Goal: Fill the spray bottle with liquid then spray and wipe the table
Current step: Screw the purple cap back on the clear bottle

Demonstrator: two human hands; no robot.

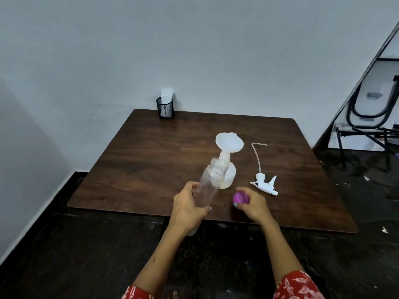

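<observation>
Left hand (188, 209) wraps clear bottle (207, 186), tilted, open mouth toward funnel (229, 143) seated in white spray bottle (229, 176) at table (151, 152) centre, apparently ready for pouring. Right hand (251, 205) pinches purple cap (240, 197), kept clear. Trigger head (264, 182) lies at 3 o'clock, awaiting refit.

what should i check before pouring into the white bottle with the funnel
1. Clear bottle uncapped: ok, neck open, gripped by the left hand.
2. Cap out of the way: ok, purple cap held in the right hand.
3. Funnel seated in the white bottle: ok, standing upright.
4. Spray head removed: ok, lying on the table to the right.
5. Liquid in the clear bottle: cannot tell.
6. Funnel steadied by a hand: not ok, nothing holds it.
</observation>
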